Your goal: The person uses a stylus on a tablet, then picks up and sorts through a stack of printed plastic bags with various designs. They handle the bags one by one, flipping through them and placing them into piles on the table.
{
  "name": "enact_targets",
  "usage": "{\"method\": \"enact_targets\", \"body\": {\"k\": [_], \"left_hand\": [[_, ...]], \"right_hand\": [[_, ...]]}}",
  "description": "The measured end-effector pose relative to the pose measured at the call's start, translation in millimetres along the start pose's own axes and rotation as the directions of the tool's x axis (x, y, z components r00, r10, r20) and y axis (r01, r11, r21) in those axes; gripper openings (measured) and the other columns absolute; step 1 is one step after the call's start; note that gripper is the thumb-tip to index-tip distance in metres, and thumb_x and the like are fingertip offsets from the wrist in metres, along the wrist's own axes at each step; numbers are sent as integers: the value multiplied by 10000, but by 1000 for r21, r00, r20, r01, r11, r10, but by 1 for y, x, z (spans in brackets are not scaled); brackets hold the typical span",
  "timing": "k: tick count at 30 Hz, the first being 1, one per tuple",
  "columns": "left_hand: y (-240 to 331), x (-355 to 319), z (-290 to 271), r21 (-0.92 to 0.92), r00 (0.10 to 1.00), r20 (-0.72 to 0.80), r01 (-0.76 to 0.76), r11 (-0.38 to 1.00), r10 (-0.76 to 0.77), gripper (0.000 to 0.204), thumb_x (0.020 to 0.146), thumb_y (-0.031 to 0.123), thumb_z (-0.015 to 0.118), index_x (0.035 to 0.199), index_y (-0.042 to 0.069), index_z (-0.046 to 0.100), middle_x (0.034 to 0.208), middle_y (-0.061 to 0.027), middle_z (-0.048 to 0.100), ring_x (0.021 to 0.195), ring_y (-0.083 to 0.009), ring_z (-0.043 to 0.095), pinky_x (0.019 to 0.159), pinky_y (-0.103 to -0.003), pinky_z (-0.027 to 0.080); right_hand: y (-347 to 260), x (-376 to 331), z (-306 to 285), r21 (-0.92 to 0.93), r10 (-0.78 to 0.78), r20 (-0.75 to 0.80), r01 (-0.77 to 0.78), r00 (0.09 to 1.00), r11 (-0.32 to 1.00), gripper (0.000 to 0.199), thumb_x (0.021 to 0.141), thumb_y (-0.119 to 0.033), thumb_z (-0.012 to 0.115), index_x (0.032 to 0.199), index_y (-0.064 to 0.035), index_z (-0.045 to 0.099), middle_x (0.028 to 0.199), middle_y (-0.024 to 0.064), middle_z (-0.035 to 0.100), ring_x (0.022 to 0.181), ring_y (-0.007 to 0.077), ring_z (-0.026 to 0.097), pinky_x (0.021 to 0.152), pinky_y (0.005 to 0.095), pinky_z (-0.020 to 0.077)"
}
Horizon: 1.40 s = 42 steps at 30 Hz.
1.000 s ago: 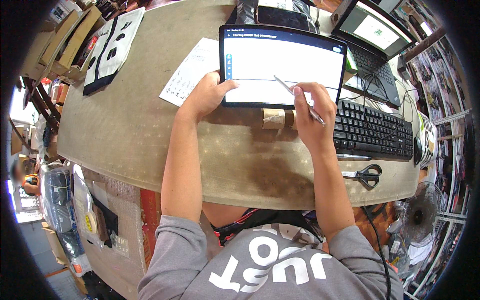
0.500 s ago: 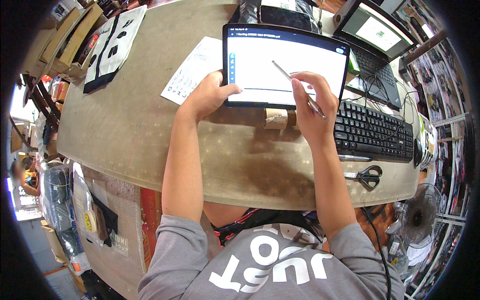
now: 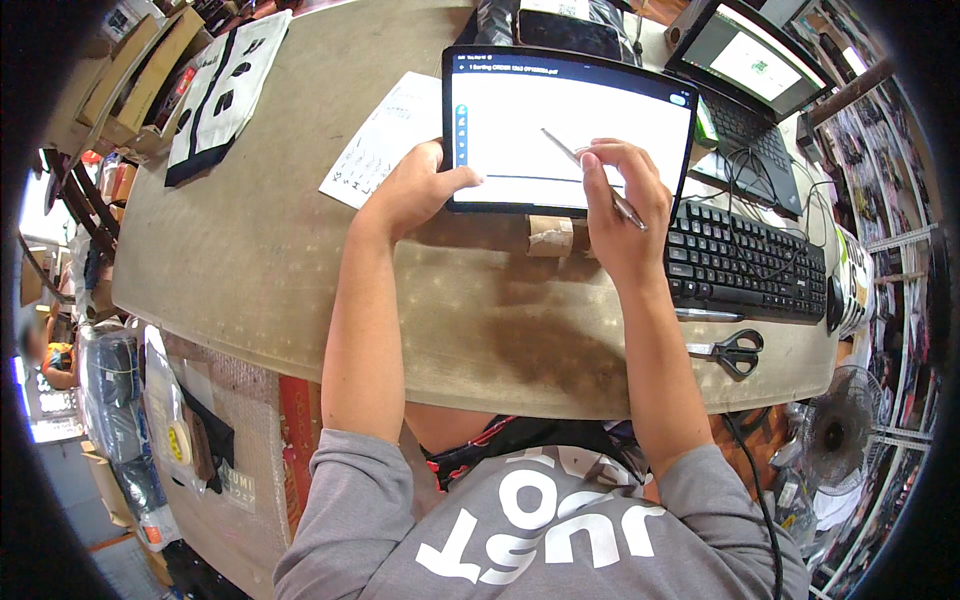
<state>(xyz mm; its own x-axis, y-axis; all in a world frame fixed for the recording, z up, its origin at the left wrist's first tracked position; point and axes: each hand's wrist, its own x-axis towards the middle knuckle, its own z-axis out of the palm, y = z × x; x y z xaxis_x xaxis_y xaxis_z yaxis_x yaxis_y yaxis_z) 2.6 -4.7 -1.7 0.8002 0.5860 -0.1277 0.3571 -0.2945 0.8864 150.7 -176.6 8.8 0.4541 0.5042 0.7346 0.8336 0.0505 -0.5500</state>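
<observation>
A tablet (image 3: 520,115) with a bright, mostly white page on its screen is propped over the table, a brown cardboard tube (image 3: 549,237) showing under its lower edge. My left hand (image 3: 412,188) grips the tablet's lower left corner, thumb on the front and the other fingers hidden behind. In my right hand (image 3: 632,195) a slim grey stylus (image 3: 562,145) is pinched between thumb and fingers. Its tip points up and left over the screen; whether it touches the glass I cannot tell. A sheet with handwriting (image 3: 372,150) lies partly behind my left hand.
Right of the tablet are a black keyboard (image 3: 740,262), tangled cables and an open laptop (image 3: 750,125). Black-handled scissors (image 3: 738,352) and a pen (image 3: 708,315) lie near my right forearm. A white printed cloth (image 3: 225,95) lies far left. A fan (image 3: 835,430) stands below right.
The stylus tip has shifted very slightly down and left with my right hand. My left hand keeps its grip on the tablet. At far left, another person has shifted a little.
</observation>
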Motion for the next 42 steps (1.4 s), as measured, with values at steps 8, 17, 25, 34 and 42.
{"method": "enact_targets", "body": {"k": [8,17,25,34,42], "left_hand": [[7,-1,-2,33,994,27,102,994,-103,475,696,304,644,1014,-45,587,908,-139,614,838,-204,566,767,-295,441],[1,1,1,-9,997,-8,73,997,-73,402,763,273,619,997,-54,594,894,-123,618,836,-187,564,771,-297,439],[5,2,7,-83,994,-86,57,995,-64,465,852,381,545,901,-75,618,777,-129,614,714,-181,549,691,-303,443],[2,5,3,-56,994,-21,103,993,-104,532,844,459,533,963,-54,613,853,-149,631,812,-183,567,762,-282,430],[-2,6,3,-118,995,-9,100,988,-102,620,818,514,534,1039,-62,593,924,-168,627,895,-216,560,834,-282,400]], "right_hand": [[-1,1,0,13,-22,-1,22,1000,1000,40,799,-76,636,792,-43,615,826,104,662,870,256,624,810,365,437],[1,-15,-14,27,20,61,-22,998,999,53,808,-65,609,776,-24,602,765,101,638,736,241,598,708,347,439],[-1,-9,-11,40,27,-4,-27,1000,999,57,810,-63,603,764,-30,599,760,94,638,742,231,600,718,333,432],[1,-14,-15,-7,106,37,-106,994,994,73,819,-70,601,759,-30,592,715,100,612,683,239,580,674,338,426],[-2,-14,-5,26,-24,67,23,997,999,53,810,-67,619,767,-44,596,740,77,631,714,235,588,678,341,419]]}}
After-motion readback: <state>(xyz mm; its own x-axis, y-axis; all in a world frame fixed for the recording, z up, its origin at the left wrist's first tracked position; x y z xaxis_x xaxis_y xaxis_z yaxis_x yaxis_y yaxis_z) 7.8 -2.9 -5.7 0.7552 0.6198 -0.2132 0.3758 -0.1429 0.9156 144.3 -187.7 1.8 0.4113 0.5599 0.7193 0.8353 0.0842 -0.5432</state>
